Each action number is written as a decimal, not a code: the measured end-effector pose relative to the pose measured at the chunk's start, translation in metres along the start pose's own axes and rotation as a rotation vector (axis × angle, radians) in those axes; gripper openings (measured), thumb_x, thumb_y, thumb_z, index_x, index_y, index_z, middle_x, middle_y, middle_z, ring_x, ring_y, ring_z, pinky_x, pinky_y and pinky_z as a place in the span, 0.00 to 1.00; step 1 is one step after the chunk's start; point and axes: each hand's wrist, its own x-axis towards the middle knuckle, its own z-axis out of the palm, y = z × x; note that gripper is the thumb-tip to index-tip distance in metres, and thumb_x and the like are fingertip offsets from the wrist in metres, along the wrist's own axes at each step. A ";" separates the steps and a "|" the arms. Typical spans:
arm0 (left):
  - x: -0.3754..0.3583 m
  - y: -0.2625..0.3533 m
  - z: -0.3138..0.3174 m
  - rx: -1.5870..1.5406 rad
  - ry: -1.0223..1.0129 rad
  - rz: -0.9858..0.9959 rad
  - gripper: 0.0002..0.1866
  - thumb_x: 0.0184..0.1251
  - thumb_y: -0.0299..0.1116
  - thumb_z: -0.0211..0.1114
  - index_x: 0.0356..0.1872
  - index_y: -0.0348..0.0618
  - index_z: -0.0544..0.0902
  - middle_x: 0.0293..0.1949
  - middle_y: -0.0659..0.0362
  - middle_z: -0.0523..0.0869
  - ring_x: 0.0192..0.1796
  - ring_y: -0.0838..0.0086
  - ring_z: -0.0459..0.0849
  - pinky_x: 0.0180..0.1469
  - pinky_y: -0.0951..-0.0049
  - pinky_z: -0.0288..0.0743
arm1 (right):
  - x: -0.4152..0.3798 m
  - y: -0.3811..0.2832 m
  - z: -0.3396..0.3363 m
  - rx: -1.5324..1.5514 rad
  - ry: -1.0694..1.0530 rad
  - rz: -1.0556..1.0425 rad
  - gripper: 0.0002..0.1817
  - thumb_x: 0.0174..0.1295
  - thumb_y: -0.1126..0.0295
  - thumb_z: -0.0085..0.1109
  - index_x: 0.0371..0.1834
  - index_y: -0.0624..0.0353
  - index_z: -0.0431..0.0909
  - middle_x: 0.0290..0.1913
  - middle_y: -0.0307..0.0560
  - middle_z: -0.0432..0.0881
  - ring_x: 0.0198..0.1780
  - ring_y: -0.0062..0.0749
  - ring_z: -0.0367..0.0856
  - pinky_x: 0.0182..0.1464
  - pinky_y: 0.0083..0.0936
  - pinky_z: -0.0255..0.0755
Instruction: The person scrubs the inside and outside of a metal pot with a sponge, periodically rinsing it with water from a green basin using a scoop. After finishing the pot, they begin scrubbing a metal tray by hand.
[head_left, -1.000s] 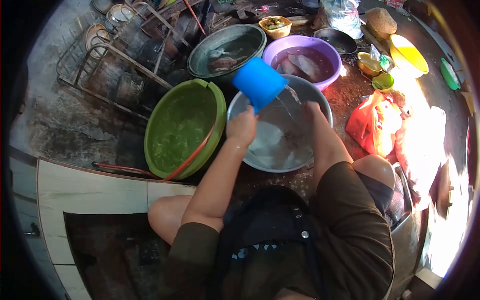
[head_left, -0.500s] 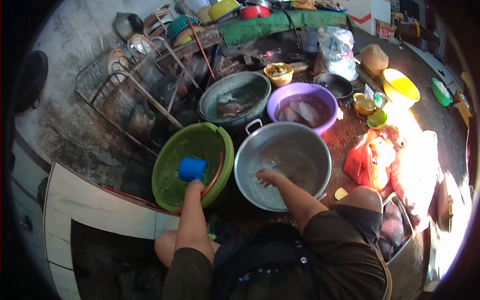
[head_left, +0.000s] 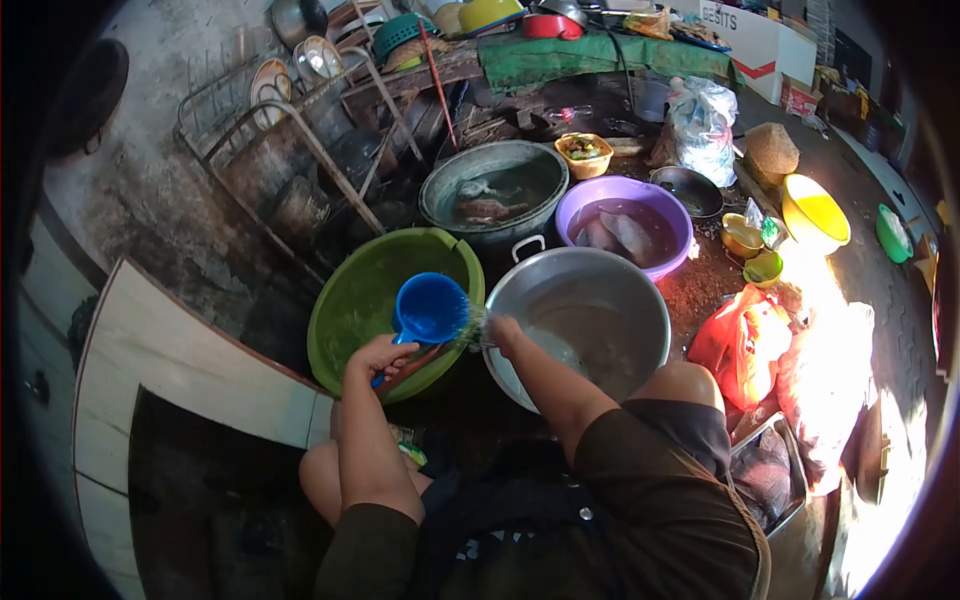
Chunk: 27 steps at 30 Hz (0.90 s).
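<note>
My left hand (head_left: 384,357) is wrapped round the handle of a blue water dipper (head_left: 432,308), held over the right side of a green basin (head_left: 335,300). The dipper tilts to the right, and splashing water (head_left: 472,325) shows between its lip and my right hand. Over the left rim of a large aluminium pot (head_left: 610,300) is my right hand (head_left: 503,335), its fingers smeared by motion and spray. Shallow cloudy water lies in the pot. A reddish-brown hose (head_left: 410,368) runs along the green basin near my left hand.
Behind the pot stand a purple basin (head_left: 682,235) with pale pieces in water and a dark grey tub (head_left: 436,205) with more pieces. A red plastic bag (head_left: 740,345) lies at the right. A metal rack (head_left: 320,150) leans by the left wall.
The dipper has come up out of the green basin and tipped to the right. My right hand has moved left from inside the pot to its rim. The view has shifted slightly.
</note>
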 end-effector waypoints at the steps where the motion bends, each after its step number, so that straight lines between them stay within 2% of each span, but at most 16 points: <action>1: 0.003 -0.003 0.002 0.008 0.033 0.016 0.08 0.63 0.38 0.64 0.33 0.52 0.72 0.16 0.69 0.67 0.14 0.85 0.59 0.16 0.82 0.51 | 0.002 0.000 -0.002 -0.487 -0.002 -0.153 0.12 0.60 0.68 0.51 0.43 0.61 0.76 0.40 0.53 0.79 0.40 0.42 0.79 0.40 0.39 0.75; 5: 0.001 -0.002 0.013 0.097 0.058 0.064 0.10 0.60 0.41 0.65 0.32 0.51 0.73 0.15 0.68 0.69 0.13 0.84 0.63 0.14 0.79 0.56 | 0.021 0.014 0.033 0.630 0.316 0.261 0.11 0.56 0.69 0.54 0.40 0.61 0.80 0.38 0.56 0.82 0.44 0.46 0.81 0.45 0.38 0.75; 6: 0.005 -0.002 0.014 0.142 0.050 0.082 0.12 0.59 0.43 0.65 0.31 0.51 0.73 0.15 0.67 0.70 0.12 0.84 0.65 0.13 0.78 0.59 | -0.027 -0.025 -0.013 -0.069 0.132 0.166 0.20 0.47 0.65 0.68 0.46 0.57 0.81 0.43 0.54 0.83 0.46 0.42 0.82 0.47 0.34 0.76; 7: 0.008 -0.003 0.016 0.165 0.074 0.106 0.12 0.58 0.43 0.66 0.30 0.50 0.74 0.14 0.66 0.70 0.12 0.83 0.65 0.12 0.77 0.60 | -0.003 -0.001 0.003 -0.589 -0.158 -0.164 0.20 0.46 0.64 0.69 0.44 0.60 0.81 0.43 0.54 0.83 0.46 0.40 0.82 0.48 0.36 0.76; 9: 0.017 -0.002 0.028 0.308 0.112 0.126 0.12 0.57 0.42 0.66 0.32 0.46 0.77 0.17 0.62 0.74 0.14 0.76 0.71 0.16 0.72 0.66 | 0.031 0.087 0.093 0.892 -0.361 0.251 0.22 0.56 0.60 0.59 0.51 0.60 0.74 0.51 0.55 0.79 0.52 0.47 0.79 0.50 0.51 0.73; 10: 0.019 0.011 0.031 0.438 0.147 0.155 0.12 0.55 0.41 0.66 0.33 0.44 0.78 0.20 0.58 0.78 0.18 0.71 0.77 0.20 0.68 0.72 | 0.015 0.076 0.076 1.228 -0.339 0.417 0.23 0.62 0.56 0.53 0.56 0.57 0.71 0.52 0.55 0.78 0.53 0.50 0.77 0.49 0.55 0.72; 11: 0.019 0.014 0.039 0.439 0.140 0.151 0.12 0.55 0.41 0.66 0.33 0.44 0.78 0.20 0.58 0.78 0.18 0.71 0.77 0.20 0.68 0.72 | -0.003 0.056 0.058 1.233 -0.339 0.424 0.23 0.62 0.56 0.53 0.56 0.57 0.71 0.52 0.55 0.78 0.53 0.50 0.77 0.49 0.55 0.72; 13: 0.021 0.022 0.056 0.733 0.307 0.394 0.14 0.55 0.40 0.66 0.38 0.42 0.81 0.33 0.51 0.85 0.37 0.59 0.85 0.38 0.62 0.78 | -0.039 0.003 0.027 1.241 -0.102 0.531 0.25 0.63 0.55 0.52 0.59 0.58 0.68 0.55 0.56 0.76 0.56 0.55 0.75 0.52 0.56 0.71; 16: 0.006 0.049 0.095 1.031 0.485 0.311 0.14 0.57 0.38 0.65 0.41 0.44 0.81 0.37 0.51 0.85 0.41 0.57 0.84 0.43 0.60 0.76 | -0.070 -0.032 -0.004 1.030 -0.005 0.417 0.30 0.60 0.53 0.55 0.62 0.59 0.65 0.57 0.55 0.75 0.57 0.61 0.73 0.50 0.60 0.70; 17: -0.002 0.062 0.110 1.061 0.507 0.246 0.14 0.59 0.39 0.64 0.44 0.44 0.80 0.45 0.48 0.83 0.50 0.51 0.81 0.49 0.54 0.74 | -0.079 -0.040 -0.007 1.037 0.002 0.418 0.30 0.60 0.53 0.55 0.62 0.59 0.65 0.57 0.55 0.75 0.57 0.61 0.73 0.50 0.60 0.70; 19: 0.013 0.068 0.115 1.110 0.563 0.229 0.13 0.61 0.37 0.60 0.44 0.44 0.80 0.46 0.48 0.83 0.51 0.53 0.81 0.51 0.55 0.74 | -0.095 -0.052 -0.008 0.696 -0.051 0.367 0.32 0.54 0.53 0.61 0.58 0.61 0.70 0.53 0.57 0.78 0.53 0.57 0.77 0.49 0.53 0.73; 20: 0.021 0.073 0.116 1.150 0.624 0.208 0.12 0.63 0.35 0.56 0.45 0.44 0.80 0.47 0.49 0.83 0.52 0.56 0.81 0.52 0.56 0.75 | -0.095 -0.047 -0.005 0.697 -0.042 0.369 0.32 0.54 0.53 0.61 0.58 0.61 0.70 0.53 0.57 0.78 0.53 0.57 0.77 0.49 0.53 0.73; 22: 0.029 0.081 0.109 1.085 0.680 0.199 0.12 0.64 0.34 0.55 0.46 0.44 0.79 0.47 0.49 0.83 0.52 0.55 0.81 0.52 0.55 0.75 | -0.097 -0.035 0.007 -0.046 -0.456 0.044 0.26 0.50 0.58 0.63 0.49 0.63 0.77 0.46 0.60 0.81 0.49 0.54 0.80 0.49 0.43 0.75; 23: 0.029 0.084 0.105 1.016 0.738 0.183 0.13 0.66 0.34 0.53 0.48 0.43 0.77 0.48 0.49 0.83 0.53 0.53 0.81 0.53 0.55 0.75 | -0.100 -0.033 0.016 -0.044 -0.451 0.053 0.26 0.50 0.58 0.63 0.49 0.63 0.77 0.46 0.60 0.81 0.49 0.54 0.80 0.49 0.43 0.75; 25: 0.035 0.080 0.087 0.995 0.758 0.166 0.14 0.66 0.35 0.53 0.50 0.44 0.76 0.48 0.49 0.83 0.53 0.53 0.81 0.53 0.54 0.74 | -0.107 -0.035 0.035 -0.020 -0.140 0.188 0.17 0.50 0.66 0.58 0.42 0.64 0.80 0.43 0.63 0.82 0.48 0.52 0.81 0.50 0.37 0.75; 27: 0.041 0.070 0.063 0.942 0.799 0.100 0.15 0.67 0.37 0.53 0.53 0.46 0.75 0.50 0.49 0.82 0.54 0.53 0.80 0.53 0.53 0.74 | -0.123 -0.040 0.033 0.008 -0.100 0.226 0.16 0.50 0.69 0.56 0.41 0.65 0.79 0.43 0.63 0.81 0.48 0.54 0.80 0.50 0.40 0.75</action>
